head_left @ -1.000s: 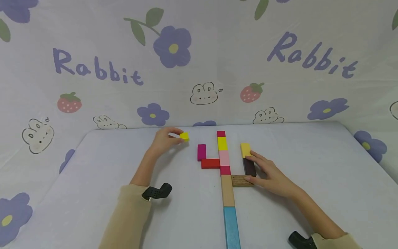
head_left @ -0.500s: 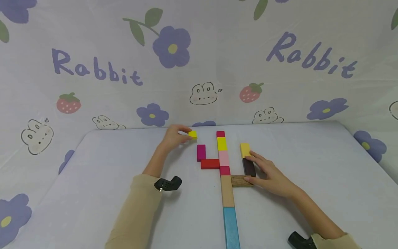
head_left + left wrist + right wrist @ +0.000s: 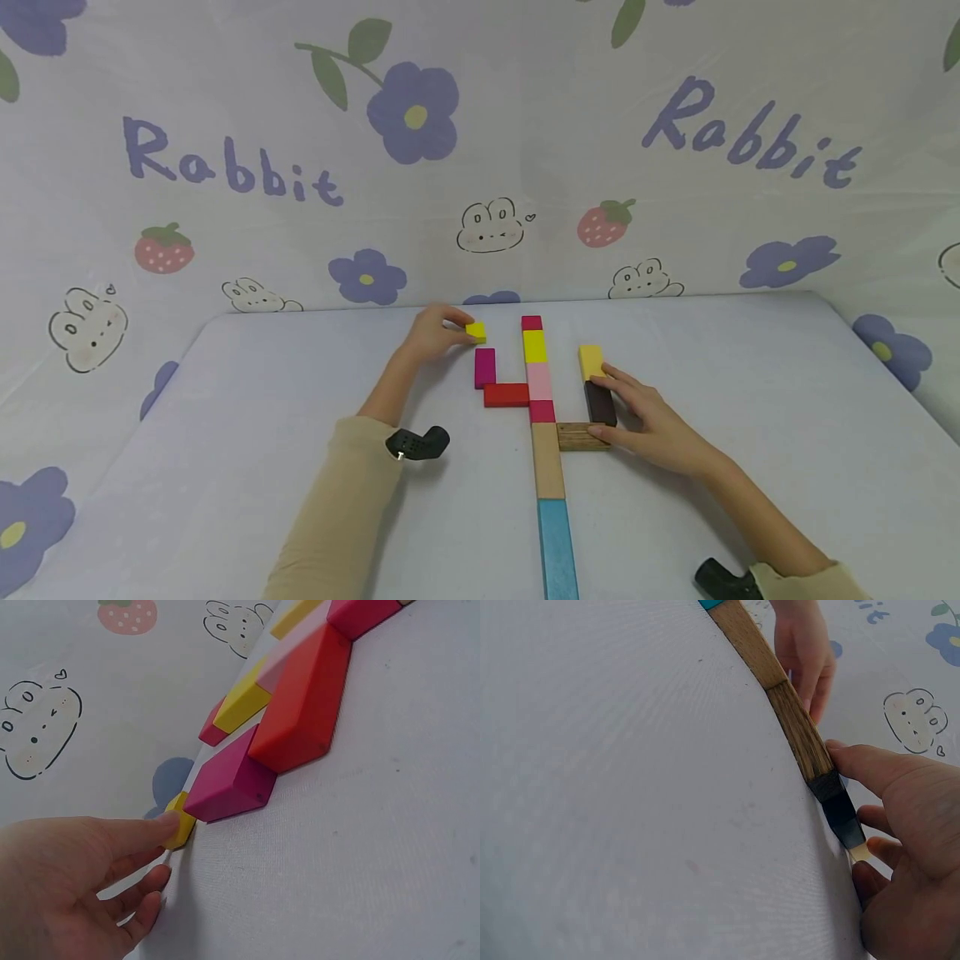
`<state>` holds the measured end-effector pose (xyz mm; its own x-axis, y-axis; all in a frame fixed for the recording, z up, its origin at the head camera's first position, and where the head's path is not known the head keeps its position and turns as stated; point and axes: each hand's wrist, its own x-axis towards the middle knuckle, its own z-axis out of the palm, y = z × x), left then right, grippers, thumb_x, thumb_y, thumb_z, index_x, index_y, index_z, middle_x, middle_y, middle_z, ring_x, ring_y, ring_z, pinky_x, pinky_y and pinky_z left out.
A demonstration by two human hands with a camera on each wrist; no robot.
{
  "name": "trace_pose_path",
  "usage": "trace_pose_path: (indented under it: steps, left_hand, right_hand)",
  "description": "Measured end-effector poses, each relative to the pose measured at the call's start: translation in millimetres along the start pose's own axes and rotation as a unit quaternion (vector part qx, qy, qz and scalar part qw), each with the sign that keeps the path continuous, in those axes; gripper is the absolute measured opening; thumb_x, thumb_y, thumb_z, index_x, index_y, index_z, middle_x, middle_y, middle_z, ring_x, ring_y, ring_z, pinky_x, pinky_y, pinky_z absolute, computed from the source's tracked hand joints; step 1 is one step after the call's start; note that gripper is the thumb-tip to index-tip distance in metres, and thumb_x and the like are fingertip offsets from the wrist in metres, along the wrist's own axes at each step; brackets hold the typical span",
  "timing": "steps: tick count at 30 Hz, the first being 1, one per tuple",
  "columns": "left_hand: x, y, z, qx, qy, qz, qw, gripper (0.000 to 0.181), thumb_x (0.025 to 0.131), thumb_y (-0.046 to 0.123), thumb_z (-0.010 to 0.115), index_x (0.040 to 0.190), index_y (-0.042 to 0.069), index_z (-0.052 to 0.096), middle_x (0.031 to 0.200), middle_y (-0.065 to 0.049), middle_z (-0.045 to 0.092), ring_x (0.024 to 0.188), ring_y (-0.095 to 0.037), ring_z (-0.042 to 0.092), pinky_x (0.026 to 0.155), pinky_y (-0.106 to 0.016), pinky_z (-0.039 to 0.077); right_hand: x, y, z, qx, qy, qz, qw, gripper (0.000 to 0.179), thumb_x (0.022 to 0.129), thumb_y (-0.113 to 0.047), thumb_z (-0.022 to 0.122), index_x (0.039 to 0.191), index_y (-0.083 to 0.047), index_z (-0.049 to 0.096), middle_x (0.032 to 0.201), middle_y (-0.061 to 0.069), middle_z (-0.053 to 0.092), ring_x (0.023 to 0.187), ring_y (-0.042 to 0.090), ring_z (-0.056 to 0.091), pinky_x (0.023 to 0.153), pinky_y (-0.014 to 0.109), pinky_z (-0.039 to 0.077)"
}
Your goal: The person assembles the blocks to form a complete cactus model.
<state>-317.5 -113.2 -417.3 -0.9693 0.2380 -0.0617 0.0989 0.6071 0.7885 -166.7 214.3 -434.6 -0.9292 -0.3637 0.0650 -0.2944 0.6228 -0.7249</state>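
My left hand (image 3: 431, 337) pinches a small yellow block (image 3: 476, 332) between thumb and fingers, just beyond the far end of an upright-lying magenta block (image 3: 485, 368). In the left wrist view the yellow block (image 3: 180, 822) appears right by the magenta block's end; whether they touch I cannot tell. A red block (image 3: 506, 395) joins the magenta block to the central row. My right hand (image 3: 652, 425) rests with its thumb on a brown wood-grain block (image 3: 581, 437) and its fingers beside a black block (image 3: 601, 405) and a pale yellow block (image 3: 590, 362).
Down the middle runs a row of blocks: a crimson one (image 3: 532, 322), a yellow one (image 3: 534, 347), a pink one (image 3: 538, 381), another crimson one (image 3: 542, 412), a tan one (image 3: 547, 460) and a blue one (image 3: 557, 546). A white cloth (image 3: 225, 467) covers the table; a printed curtain hangs behind.
My left hand has carried the yellow block rightward and slightly nearer, to the magenta block's far end. The right hand and the laid blocks have stayed in place.
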Motion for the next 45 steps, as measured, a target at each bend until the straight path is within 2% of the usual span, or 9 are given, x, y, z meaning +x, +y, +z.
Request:
trace_pose_path:
  steps: [6,14,28,45]
  left_hand:
    - [-1.0,-1.3,1.1,-0.006,-0.002,0.0,1.0,0.035,0.1,0.011,0.072,0.132,-0.001,0.07,0.135,-0.02,0.067,0.132,-0.036,0.057,0.113,-0.045,0.05]
    - [0.5,-6.4,3.8,-0.014,0.015,0.0,0.9998,0.03,0.103,0.01,0.067,0.13,-0.003,0.072,0.131,-0.02,0.07,0.127,-0.035,0.06,0.113,-0.042,0.051]
    - [-6.8,-0.8,7.9,-0.021,0.001,0.009,0.9997,0.028,0.103,0.011,0.067,0.127,-0.002,0.073,0.127,-0.02,0.071,0.119,-0.036,0.064,0.106,-0.043,0.053]
    - [-10.6,-5.1,10.7,-0.031,-0.005,0.013,0.9994,0.03,0.103,0.012,0.067,0.13,0.0,0.073,0.128,-0.018,0.07,0.119,-0.035,0.063,0.106,-0.042,0.054]
  right_hand:
    - [-0.1,-0.7,0.0,-0.003,0.002,-0.001,1.0,0.071,0.095,-0.03,0.076,0.155,-0.004,0.048,0.169,0.028,0.028,0.152,0.056,0.025,0.113,0.076,0.034]
    - [-0.6,-2.9,-0.3,-0.003,0.002,-0.001,1.0,0.071,0.095,-0.03,0.077,0.155,-0.004,0.048,0.169,0.028,0.029,0.152,0.056,0.026,0.114,0.076,0.034]
    - [-0.4,-2.1,-0.4,-0.002,0.001,0.002,1.0,0.071,0.095,-0.03,0.077,0.155,-0.004,0.048,0.169,0.028,0.028,0.152,0.057,0.025,0.113,0.077,0.034]
    - [0.4,0.2,0.4,-0.004,-0.001,-0.001,1.0,0.071,0.096,-0.03,0.076,0.155,-0.004,0.047,0.169,0.027,0.028,0.152,0.056,0.025,0.113,0.075,0.036]
